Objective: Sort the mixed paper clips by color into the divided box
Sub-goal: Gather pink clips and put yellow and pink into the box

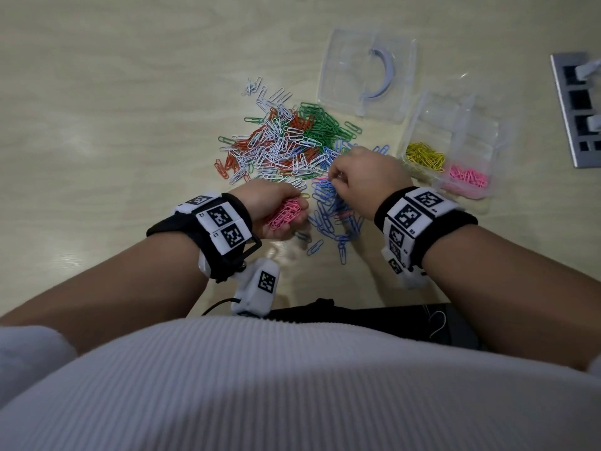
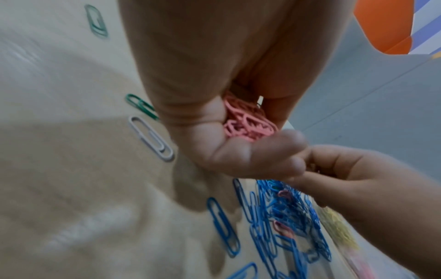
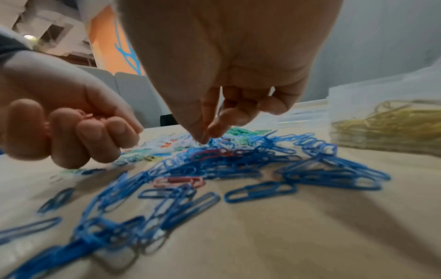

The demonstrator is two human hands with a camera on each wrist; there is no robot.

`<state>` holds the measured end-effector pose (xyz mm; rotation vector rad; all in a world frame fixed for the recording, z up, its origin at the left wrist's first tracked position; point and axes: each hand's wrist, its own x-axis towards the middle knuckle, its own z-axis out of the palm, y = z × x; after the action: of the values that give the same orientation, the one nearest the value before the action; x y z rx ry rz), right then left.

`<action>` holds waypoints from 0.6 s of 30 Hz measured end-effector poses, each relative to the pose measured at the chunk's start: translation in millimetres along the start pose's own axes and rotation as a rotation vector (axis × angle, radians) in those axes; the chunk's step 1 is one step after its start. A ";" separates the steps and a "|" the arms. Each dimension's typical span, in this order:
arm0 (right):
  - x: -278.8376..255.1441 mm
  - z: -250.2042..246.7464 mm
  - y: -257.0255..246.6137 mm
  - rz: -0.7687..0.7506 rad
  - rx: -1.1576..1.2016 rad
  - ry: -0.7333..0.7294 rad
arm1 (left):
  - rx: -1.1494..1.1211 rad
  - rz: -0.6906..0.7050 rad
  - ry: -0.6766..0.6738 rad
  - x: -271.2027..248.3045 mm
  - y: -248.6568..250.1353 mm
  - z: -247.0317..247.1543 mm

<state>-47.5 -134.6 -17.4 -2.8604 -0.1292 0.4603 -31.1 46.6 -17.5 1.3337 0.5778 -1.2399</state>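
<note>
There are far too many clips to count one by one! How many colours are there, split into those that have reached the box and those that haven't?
Colours with clips in the divided box: 2 (yellow clips, pink clips)
Colours seen only loose on the table: 4 (white clips, green clips, orange clips, blue clips)
Total: 6 colours

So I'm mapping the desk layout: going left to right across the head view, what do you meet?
Left hand holding pink clips → right hand → yellow clips in the divided box → grey socket panel.
</note>
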 end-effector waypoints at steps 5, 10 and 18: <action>-1.4 4.1 -5.6 -0.029 -0.073 -0.054 | -0.006 -0.046 -0.023 -0.3 0.9 -6.4; 5.5 3.6 -12.3 -0.037 -0.025 0.052 | 0.003 -0.068 -0.036 1.6 -0.4 -12.2; 17.9 7.1 -14.3 -0.081 -0.171 0.005 | 0.032 -0.072 -0.042 0.9 4.5 -12.3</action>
<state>-33.5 -117.0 -25.8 -3.0089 -0.2967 0.4454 -22.9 56.7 -19.3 1.3208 0.5829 -1.3376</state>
